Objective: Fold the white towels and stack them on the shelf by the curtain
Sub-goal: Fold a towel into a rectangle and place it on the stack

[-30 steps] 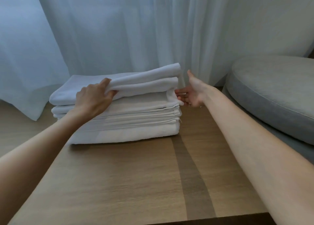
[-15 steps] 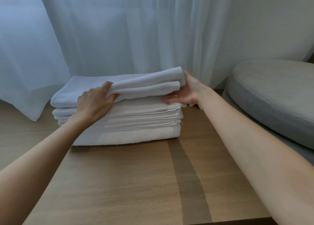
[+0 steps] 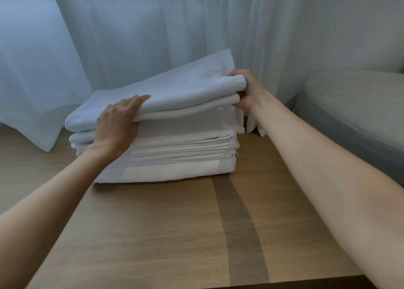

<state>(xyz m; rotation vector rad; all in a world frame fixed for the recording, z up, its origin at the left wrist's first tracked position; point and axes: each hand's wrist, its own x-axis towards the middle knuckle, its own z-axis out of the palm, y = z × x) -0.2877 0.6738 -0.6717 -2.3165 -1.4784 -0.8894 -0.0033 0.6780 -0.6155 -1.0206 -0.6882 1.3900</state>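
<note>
Head view, looking down on the stack (image 3: 175,157) of folded white towels, sitting on the wooden shelf (image 3: 153,234) with the curtain (image 3: 153,26) directly behind the stack. Gripping the top towel (image 3: 175,87) at both ends. Clamping its near edge with the left hand (image 3: 118,124) toward the left end of the stack, with fingers over the cloth and thumb tucking beneath. Wrapping the right hand (image 3: 247,89) round the folded end at the right of the stack, with fingertips hiding behind the cloth. Holding that right end raised clear of the stack and letting the left end rest on the layers below, so tilting the towel down to the left.

Judging the task as well along: seeing several towels lying folded and flat in the stack, lining up fairly evenly along its near side, already in the place named by the task. Probably settling or squaring the top towel as the step in hand, though not telling from here whether lowering or lifting it. Remaining, by that reading: laying the raised end flat, aligning it with the right end of the stack, then letting go.

Not seeing any unfolded towels around the stack, so not knowing of more waiting out of view. Noting only a grey cushion (image 3: 360,114) to the right of the stack, well apart.
</note>
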